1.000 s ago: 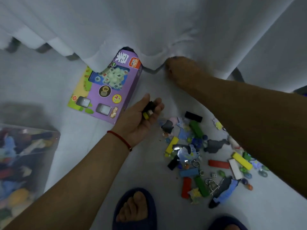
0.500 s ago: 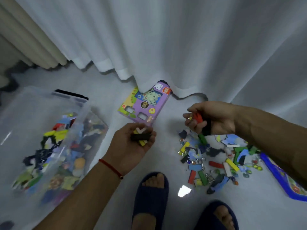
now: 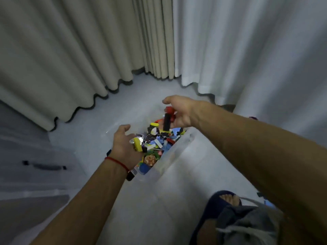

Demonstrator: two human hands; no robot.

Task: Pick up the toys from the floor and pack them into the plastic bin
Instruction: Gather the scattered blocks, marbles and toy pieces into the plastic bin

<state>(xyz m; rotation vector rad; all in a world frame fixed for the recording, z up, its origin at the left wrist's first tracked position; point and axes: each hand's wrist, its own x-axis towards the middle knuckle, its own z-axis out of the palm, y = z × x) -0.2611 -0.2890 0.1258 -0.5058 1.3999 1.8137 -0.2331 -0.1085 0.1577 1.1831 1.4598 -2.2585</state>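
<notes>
The clear plastic bin (image 3: 179,148) stands on the floor in the middle of the view, holding a heap of mixed coloured toy pieces (image 3: 160,145). My left hand (image 3: 122,145) hovers over the bin's left side with its fingers spread, and a yellow block (image 3: 138,147) sits at its palm edge, just above the heap. Over the bin's far side, my right hand (image 3: 178,112) curls loosely round a red piece (image 3: 170,110) and a black block (image 3: 166,123) that hangs down from the fingers.
Beige curtains (image 3: 70,59) and white sheer curtains (image 3: 247,50) hang down to the grey floor behind the bin. My foot in a dark blue slipper (image 3: 226,200) is at the lower right. A blurred translucent panel with black clips (image 3: 44,167) lies at the left.
The view swung left from the toy pile to the bin. Both hands carried their blocks over it. My left hand has spread its fingers, and the yellow block is leaving it.
</notes>
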